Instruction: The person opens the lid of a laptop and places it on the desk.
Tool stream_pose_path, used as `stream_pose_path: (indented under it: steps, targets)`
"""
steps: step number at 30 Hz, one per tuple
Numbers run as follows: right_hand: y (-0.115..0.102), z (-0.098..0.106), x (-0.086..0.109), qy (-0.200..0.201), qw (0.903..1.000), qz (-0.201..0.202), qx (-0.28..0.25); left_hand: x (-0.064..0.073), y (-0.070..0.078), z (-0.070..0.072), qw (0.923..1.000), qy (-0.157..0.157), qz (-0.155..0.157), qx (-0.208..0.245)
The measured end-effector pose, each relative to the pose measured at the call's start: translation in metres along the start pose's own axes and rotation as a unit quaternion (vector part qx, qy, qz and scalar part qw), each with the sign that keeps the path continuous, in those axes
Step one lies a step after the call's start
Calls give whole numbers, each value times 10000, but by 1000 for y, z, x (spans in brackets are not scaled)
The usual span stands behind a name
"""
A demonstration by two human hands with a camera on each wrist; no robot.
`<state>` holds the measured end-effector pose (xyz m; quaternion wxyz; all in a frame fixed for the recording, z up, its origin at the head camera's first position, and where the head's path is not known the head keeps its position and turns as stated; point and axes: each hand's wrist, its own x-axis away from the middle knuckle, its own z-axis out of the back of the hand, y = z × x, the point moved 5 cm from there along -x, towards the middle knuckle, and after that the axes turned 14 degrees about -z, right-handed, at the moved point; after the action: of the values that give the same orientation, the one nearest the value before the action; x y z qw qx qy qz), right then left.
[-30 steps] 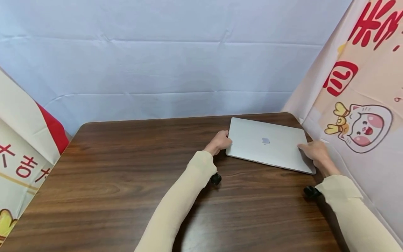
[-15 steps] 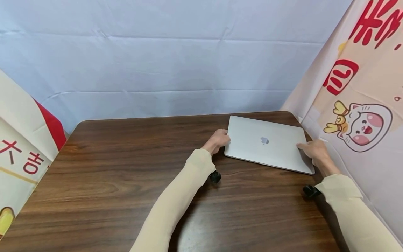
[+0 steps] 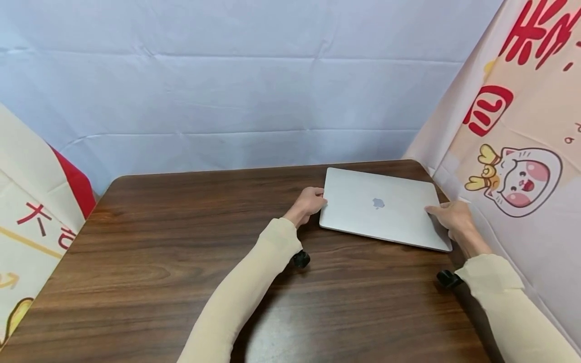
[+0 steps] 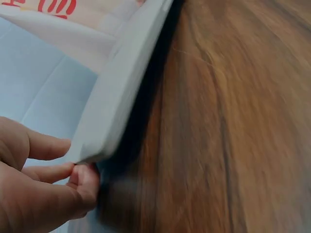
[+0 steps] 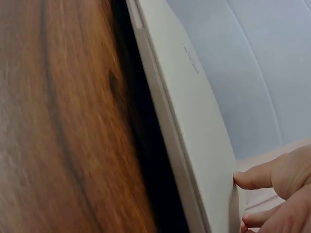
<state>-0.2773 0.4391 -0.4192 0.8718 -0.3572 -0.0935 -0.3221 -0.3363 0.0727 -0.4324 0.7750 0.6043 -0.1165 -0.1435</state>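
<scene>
A closed silver laptop [image 3: 378, 203] with an apple logo on its lid lies slantwise at the far right of the table. My left hand [image 3: 308, 201] grips its left edge. In the left wrist view, the left hand [image 4: 43, 174] has its fingertips at the laptop's corner [image 4: 104, 131], some of them below it. At the right edge, my right hand [image 3: 454, 218] holds on with the thumb on the lid and the other fingers mostly hidden. A dark strip runs under the laptop [image 5: 194, 111] in the right wrist view; whether it is a gap or shadow, I cannot tell.
The dark wood-grain table [image 3: 181, 242] ends at a pale cloth backdrop [image 3: 227, 91]. Close beside the right hand hangs a printed cloth [image 3: 499, 126] with red lettering and a cartoon figure. Another printed cloth [image 3: 27, 166] hangs at the left.
The laptop and left hand appear slightly further left in the head view, though the background has shifted similarly. Both hands keep their holds on the laptop.
</scene>
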Motion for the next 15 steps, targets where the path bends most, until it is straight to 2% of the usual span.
stream_pose_path:
  steps: [7, 11, 15]
  targets:
    - [-6, -4, 13, -323, 9994, 56, 70, 10, 5, 17, 9974, 536, -446, 157]
    - [-11, -5, 21, -419, 9990, 94, 112, 16, 12, 27, 9955, 672, -612, 269]
    - [-18, -6, 31, -512, 9982, 139, 294, 24, 15, 39, 9949, 717, -635, 328]
